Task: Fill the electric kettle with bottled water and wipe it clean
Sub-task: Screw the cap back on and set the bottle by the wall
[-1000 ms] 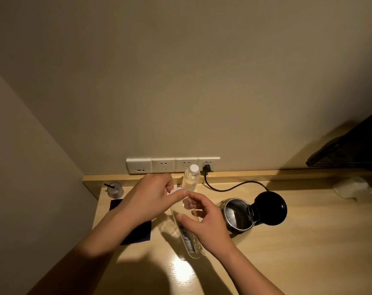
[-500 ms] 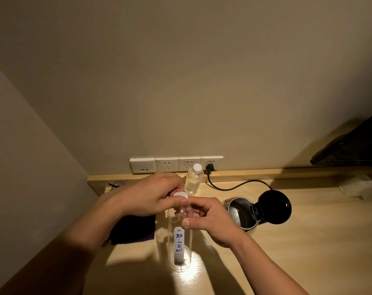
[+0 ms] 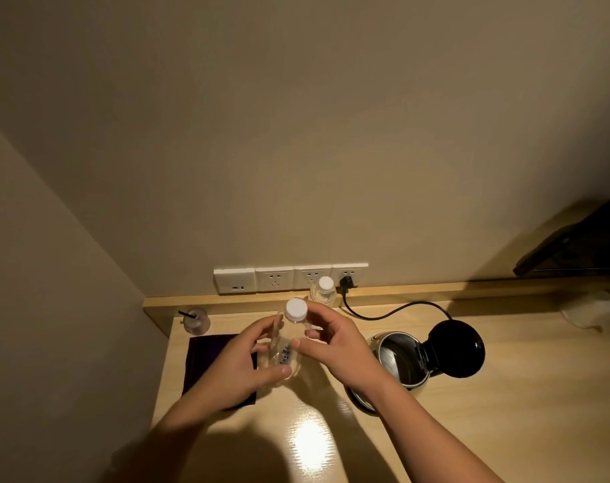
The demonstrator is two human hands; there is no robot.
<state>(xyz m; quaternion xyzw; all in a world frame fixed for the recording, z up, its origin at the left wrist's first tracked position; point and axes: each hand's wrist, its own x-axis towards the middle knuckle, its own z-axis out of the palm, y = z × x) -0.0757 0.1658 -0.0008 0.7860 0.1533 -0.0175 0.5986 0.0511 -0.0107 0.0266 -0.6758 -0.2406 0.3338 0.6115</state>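
A clear water bottle (image 3: 285, 353) with a white cap (image 3: 295, 310) stands upright on the wooden desk (image 3: 505, 413). My left hand (image 3: 239, 366) wraps around its body from the left. My right hand (image 3: 336, 345) touches the bottle's upper part from the right, thumb and fingertips just below the cap. Right of my hands, the steel electric kettle (image 3: 396, 362) sits with its black lid (image 3: 457, 346) flipped open; whether it holds water cannot be made out. A dark purple cloth (image 3: 209, 357) lies flat on the desk, partly under my left hand.
A second capped bottle (image 3: 325, 291) stands by the wall sockets (image 3: 289, 277). The kettle's black cord (image 3: 394, 312) runs to the plug. A small cup with a dark stick (image 3: 196, 320) sits in the left corner. Crumpled clear plastic (image 3: 589, 310) lies far right.
My left hand has dropped from the cap down to the bottle's body. The bottle now stands upright with the cap uncovered, and my right hand's fingers have loosened near the neck.
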